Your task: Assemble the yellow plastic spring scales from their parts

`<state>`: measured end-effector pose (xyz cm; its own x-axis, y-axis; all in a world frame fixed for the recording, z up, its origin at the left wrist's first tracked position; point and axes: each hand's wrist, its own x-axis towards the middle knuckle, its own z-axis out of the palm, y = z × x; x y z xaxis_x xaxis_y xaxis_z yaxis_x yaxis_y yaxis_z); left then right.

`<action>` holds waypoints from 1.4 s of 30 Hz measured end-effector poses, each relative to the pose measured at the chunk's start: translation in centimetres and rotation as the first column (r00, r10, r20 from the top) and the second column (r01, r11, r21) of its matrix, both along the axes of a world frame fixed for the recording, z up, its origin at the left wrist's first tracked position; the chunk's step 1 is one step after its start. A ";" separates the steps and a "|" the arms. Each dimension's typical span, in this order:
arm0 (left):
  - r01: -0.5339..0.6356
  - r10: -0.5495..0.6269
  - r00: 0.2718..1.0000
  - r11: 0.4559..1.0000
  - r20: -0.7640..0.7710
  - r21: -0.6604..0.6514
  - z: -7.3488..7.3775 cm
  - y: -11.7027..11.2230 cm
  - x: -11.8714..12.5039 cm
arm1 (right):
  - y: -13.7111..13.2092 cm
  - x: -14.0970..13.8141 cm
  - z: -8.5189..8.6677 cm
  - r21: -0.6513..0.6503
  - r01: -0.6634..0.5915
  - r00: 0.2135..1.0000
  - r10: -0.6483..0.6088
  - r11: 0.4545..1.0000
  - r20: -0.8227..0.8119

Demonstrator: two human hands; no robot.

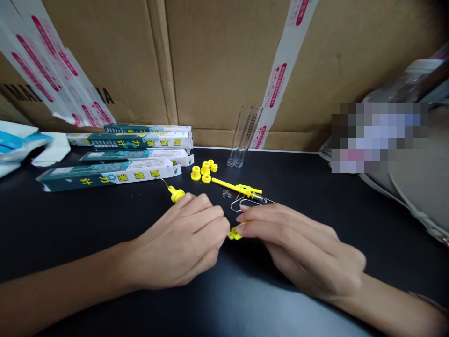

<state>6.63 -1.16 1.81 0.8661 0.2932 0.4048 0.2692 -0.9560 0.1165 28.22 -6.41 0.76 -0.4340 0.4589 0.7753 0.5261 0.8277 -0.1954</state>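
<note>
Both forearms enter from the bottom edge and meet at the middle of a black table (315, 187). Left hand (182, 243): fingers curled, tips closed toward the right hand. Right hand (298, 243): fingers extended and pressed together, tips meeting those of the left hand. Between the two sets of fingertips sits a small yellow plastic part (234, 233), pinched from both sides and just above the table; most of it is hidden by the fingers.

Just beyond the left hand lies a yellow cap on a wire hook (176, 194). Beyond the right hand lie a wire loop (242, 204), a small spring (226, 193) and a yellow rod (238, 188). Further back, a cluster of yellow rings (204, 171) rests near a pair of clear tubes (245, 135), which lean against a cardboard wall (217, 65). To the left, several long printed boxes (115, 171) are stacked flat on the table.
</note>
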 end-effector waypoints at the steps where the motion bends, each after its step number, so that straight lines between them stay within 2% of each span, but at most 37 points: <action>1: -0.001 0.001 1.000 1.000 0.000 0.003 0.0 0.0 0.0 | 0.0 0.0 0.0 -0.002 0.009 1.000 -0.009 1.000 0.004; 11: -0.026 0.027 1.000 0.999 -0.012 0.026 -0.2 -0.2 0.1 | -0.5 0.3 -0.3 -0.010 0.082 0.994 -0.081 0.997 0.079; 18: -0.030 0.033 0.999 0.997 -0.040 0.078 -0.2 -0.1 0.2 | -0.8 0.8 -0.3 0.054 0.088 0.973 -0.097 0.995 0.210; 20: -0.033 0.037 0.998 0.996 -0.048 0.077 -0.3 -0.1 0.2 | -0.6 0.9 -0.8 0.109 0.084 0.977 -0.103 0.990 0.185; 24: -0.046 0.048 0.998 0.998 -0.049 0.040 -0.3 -0.2 0.2 | -0.4 0.8 -1.6 0.112 0.094 0.986 -0.107 0.989 0.124; 27: -0.049 0.050 0.997 0.999 -0.052 0.017 -0.3 -0.2 0.2 | -0.5 0.8 -1.6 0.131 0.073 0.990 -0.088 0.989 0.114; 30: -0.054 0.055 0.997 0.998 -0.056 0.015 -0.4 -0.3 0.1 | -0.7 0.7 -1.3 0.094 0.098 0.986 -0.109 0.991 0.123; 36: -0.047 0.054 0.997 0.993 -0.062 0.111 -0.3 -0.4 0.2 | -1.5 0.5 -1.5 0.069 0.146 0.982 -0.153 0.987 0.109; 40: -0.039 0.051 0.996 0.985 -0.072 0.166 -0.3 -0.4 0.2 | -2.0 0.7 -1.6 0.095 0.193 0.974 -0.203 0.976 0.105; 42: -0.042 0.055 0.996 0.983 -0.073 0.178 -0.4 -0.4 0.2 | -2.0 0.9 -1.2 0.116 0.178 0.973 -0.193 0.977 0.124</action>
